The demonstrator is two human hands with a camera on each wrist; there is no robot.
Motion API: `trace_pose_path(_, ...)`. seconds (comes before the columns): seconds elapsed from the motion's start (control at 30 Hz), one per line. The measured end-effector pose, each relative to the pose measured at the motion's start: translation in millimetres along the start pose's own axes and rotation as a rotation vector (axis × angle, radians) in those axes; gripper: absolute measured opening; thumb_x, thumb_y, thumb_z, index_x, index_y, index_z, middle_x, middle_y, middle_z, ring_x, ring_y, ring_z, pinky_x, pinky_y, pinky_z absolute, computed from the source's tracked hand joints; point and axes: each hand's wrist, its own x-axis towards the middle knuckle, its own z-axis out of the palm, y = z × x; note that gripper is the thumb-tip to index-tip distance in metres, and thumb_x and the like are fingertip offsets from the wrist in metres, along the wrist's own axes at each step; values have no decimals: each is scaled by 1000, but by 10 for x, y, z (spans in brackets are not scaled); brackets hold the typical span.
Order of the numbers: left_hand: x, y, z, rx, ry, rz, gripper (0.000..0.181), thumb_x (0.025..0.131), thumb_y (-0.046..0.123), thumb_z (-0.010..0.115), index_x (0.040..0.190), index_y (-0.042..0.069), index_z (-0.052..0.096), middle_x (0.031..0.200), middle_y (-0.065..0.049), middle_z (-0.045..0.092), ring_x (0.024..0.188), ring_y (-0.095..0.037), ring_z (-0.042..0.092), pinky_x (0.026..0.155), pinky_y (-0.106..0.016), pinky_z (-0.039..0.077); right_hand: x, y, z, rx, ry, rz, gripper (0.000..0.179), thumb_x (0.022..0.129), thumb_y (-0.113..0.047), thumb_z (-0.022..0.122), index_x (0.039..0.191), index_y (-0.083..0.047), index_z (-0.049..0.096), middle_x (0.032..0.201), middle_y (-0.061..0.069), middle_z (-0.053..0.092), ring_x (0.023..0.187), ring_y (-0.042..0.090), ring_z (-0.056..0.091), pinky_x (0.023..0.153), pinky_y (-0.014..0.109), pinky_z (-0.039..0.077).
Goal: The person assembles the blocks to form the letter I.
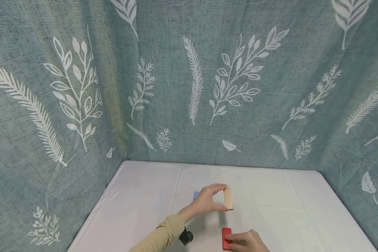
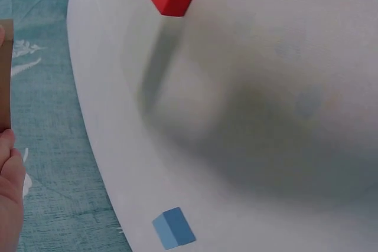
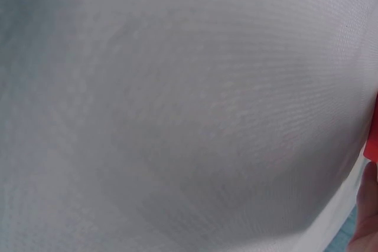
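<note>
In the head view my left hand (image 1: pixel 204 201) holds a flat, pale wooden block (image 1: pixel 228 198) by its two ends, thumb at one end and fingers at the other. The block hangs above the table, its shadow below it. Closer to me, my right hand (image 1: pixel 249 241) pinches a red block (image 1: pixel 226 235) from its right side. A blue block (image 1: pixel 196 194) is partly hidden behind my left hand. The left wrist view shows the whole blue block (image 2: pixel 175 228) on the cloth. Only an edge of the red block (image 3: pixel 372 140) appears in the right wrist view.
A white cloth (image 1: pixel 280 206) covers the table. Green-blue curtains (image 1: pixel 173 87) with white leaf patterns hang behind it and at both sides. A small black device (image 1: pixel 186 236) sits at my left wrist, by the sleeve (image 1: pixel 167 231).
</note>
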Motion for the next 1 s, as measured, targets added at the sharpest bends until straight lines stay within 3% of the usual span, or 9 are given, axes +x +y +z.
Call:
trace_pose_path(0.2, -1, -57, 57, 21, -14, -1, 70, 72, 21, 83, 133, 4, 53, 137, -9, 54, 127, -25, 52, 106, -29, 46, -6, 15, 5, -16, 14, -43, 27, 84, -23, 71, 104, -4, 73, 93, 11, 74, 87, -1, 67, 69, 10, 55)
trace_pose_path(0.43, -7, -98, 106, 47, -36, -40, 70, 73, 24, 82, 134, 6, 53, 138, -7, 54, 128, -24, 51, 106, -30, 47, -14, 53, 22, -55, 61, -151, 23, 83, -17, 72, 102, -4, 74, 90, 11, 74, 85, 1, 68, 68, 4, 52)
trace_pose_path(0.63, -23, -128, 142, 80, -59, -55, 69, 73, 25, 82, 134, 7, 53, 137, -7, 54, 128, -23, 51, 106, -29, 46, -6, 41, 11, -49, 42, -114, 25, 84, -19, 71, 103, -4, 74, 91, 10, 74, 87, -3, 65, 67, 7, 54)
trace_pose_path(1.0, -45, -173, 196, 138, -68, -8, 70, 71, 25, 83, 131, 4, 55, 134, -8, 57, 125, -23, 53, 105, -28, 46, -8, 42, 11, -44, 40, -106, 25, 83, -19, 71, 102, -3, 74, 91, 13, 74, 88, -2, 65, 67, 8, 54)
